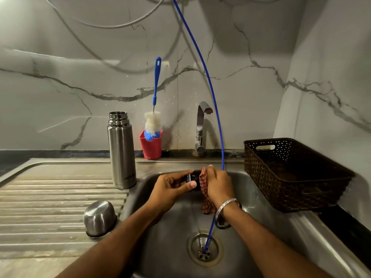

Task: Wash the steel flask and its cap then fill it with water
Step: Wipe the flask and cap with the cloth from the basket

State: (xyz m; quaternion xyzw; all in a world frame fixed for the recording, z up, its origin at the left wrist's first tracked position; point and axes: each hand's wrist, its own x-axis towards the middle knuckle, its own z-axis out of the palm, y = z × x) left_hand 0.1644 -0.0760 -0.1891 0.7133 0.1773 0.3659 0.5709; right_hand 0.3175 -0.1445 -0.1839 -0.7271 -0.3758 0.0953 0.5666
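The steel flask [121, 151] stands upright and uncapped on the drainboard, left of the sink basin [170, 237]. Its steel outer cup [99, 218] lies upside down on the drainboard near the basin's left edge. Over the basin, my left hand [170, 189] grips a small black inner cap [190, 178], mostly hidden by my fingers. My right hand [218, 186] holds a red checked cloth [204, 189] against the cap; the cloth hangs down below my wrist.
A tap [201, 127] stands behind the basin. A red holder [151, 145] with a blue bottle brush [153, 117] sits by the wall. A dark woven basket [291, 173] rests on the right. A thin blue tube [216, 117] runs into the drain [204, 248].
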